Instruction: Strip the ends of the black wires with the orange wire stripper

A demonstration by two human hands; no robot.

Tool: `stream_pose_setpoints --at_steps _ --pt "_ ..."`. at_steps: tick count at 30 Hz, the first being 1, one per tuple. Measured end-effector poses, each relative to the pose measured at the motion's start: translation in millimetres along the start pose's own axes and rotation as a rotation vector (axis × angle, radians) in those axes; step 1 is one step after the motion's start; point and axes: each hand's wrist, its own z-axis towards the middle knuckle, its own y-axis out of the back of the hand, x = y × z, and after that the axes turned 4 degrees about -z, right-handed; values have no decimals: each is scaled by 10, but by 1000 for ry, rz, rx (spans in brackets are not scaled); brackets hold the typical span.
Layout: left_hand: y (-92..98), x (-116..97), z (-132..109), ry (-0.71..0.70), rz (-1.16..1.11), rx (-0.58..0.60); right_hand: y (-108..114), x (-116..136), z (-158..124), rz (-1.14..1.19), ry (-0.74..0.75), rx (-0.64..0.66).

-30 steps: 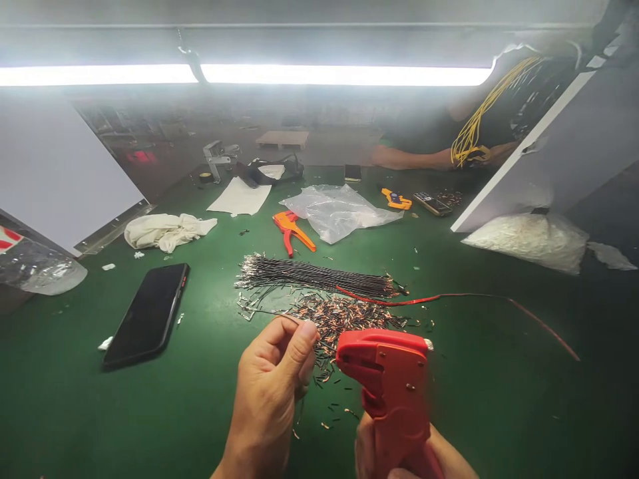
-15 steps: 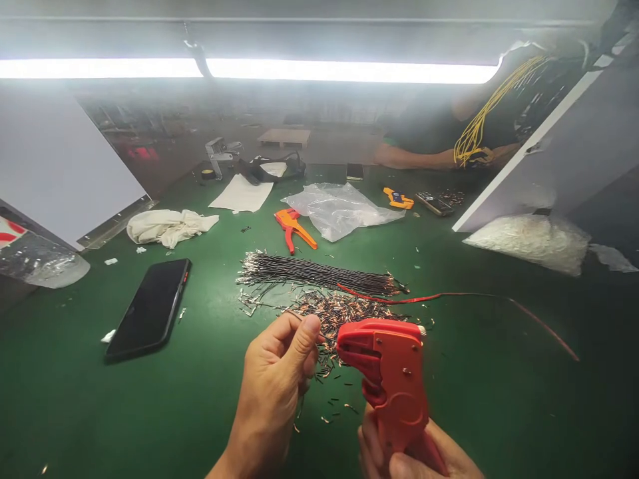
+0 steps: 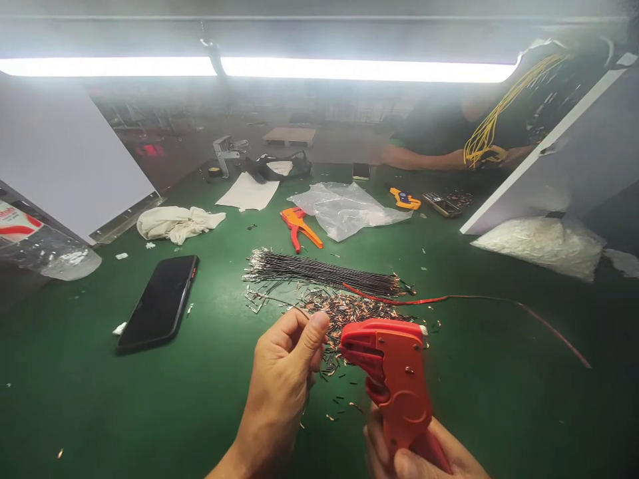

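Red hand tool [image 3: 399, 379]: is standing nearly upright above the table, its smooth moulded body showing small screws, its blunt, slotted nose pointing left.
Thin dark wire [image 3: 299, 311]: is trailing leftward from the pinch beside that nose; whether its other end is entering the slot cannot be told.
Right hand [image 3: 452, 452]: is gripping the handle from below, fingers wrapping it.
Left hand [image 3: 282, 376]: is rising from the lower edge, thumb and forefinger closing together on the wire.
Clippings [image 3: 359, 311]: are lying behind the hands in a loose, bristly heap, black pieces mixing with copper strands.
Wire bundle [image 3: 324, 271]: is lying beyond the heap, straight and ribbed, silvery ends facing left, coppery ends right.
Green table [image 3: 210, 412]: is supporting heap and bundle.
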Motion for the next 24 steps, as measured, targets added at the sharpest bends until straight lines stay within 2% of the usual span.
stream_pose_setpoints --at_steps 5,9,15,19,24 --pt "-5 6 5 5 1 -31 -14 -5 -3 -23 -30 -68" --pt "3 4 0 5 16 -18 -2 15 28 -55 15 2" --pt "20 8 1 7 27 -1 12 4 -12 79 -44 -21" --pt "0 10 -17 -30 18 -19 13 -14 -3 144 -12 5" --pt "-26 -28 -28 -95 34 18 43 -29 39 176 30 49"
